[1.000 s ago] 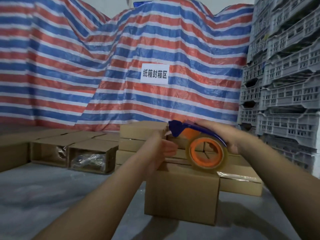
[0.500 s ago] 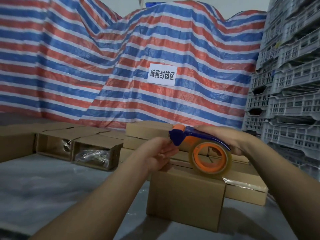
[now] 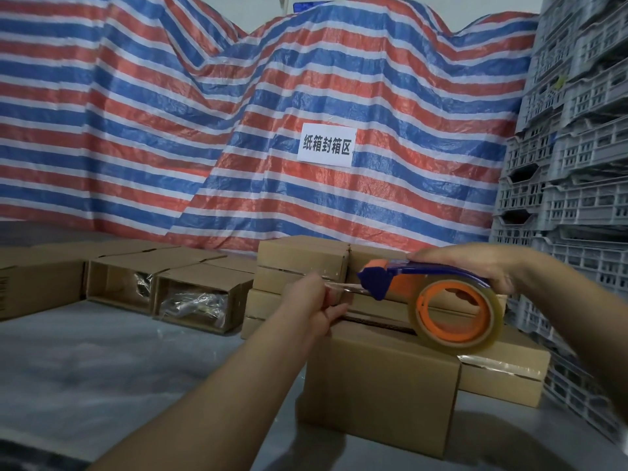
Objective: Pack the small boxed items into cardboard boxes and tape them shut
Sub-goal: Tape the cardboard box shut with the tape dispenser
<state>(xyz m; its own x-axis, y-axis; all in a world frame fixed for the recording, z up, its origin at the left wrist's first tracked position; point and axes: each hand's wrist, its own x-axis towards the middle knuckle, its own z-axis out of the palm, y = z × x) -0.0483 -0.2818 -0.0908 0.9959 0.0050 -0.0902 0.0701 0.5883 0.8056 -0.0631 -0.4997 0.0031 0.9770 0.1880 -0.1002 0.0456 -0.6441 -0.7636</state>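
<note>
Head view. Right hand (image 3: 475,266) grips the tape dispenser (image 3: 424,287) from above, roll hanging over the top of the near cardboard box (image 3: 380,385). Left hand (image 3: 316,307), fingers (image 3: 334,312) pinching the free tape end (image 3: 343,287), sits just left of the cutter; strip runs roughly level between the hands (short so far). Box seam lies directly below. Sealed boxes (image 3: 302,263) stacked close behind, one touching on the right; open table (image 3: 102,368) to the left and toward the person.
</note>
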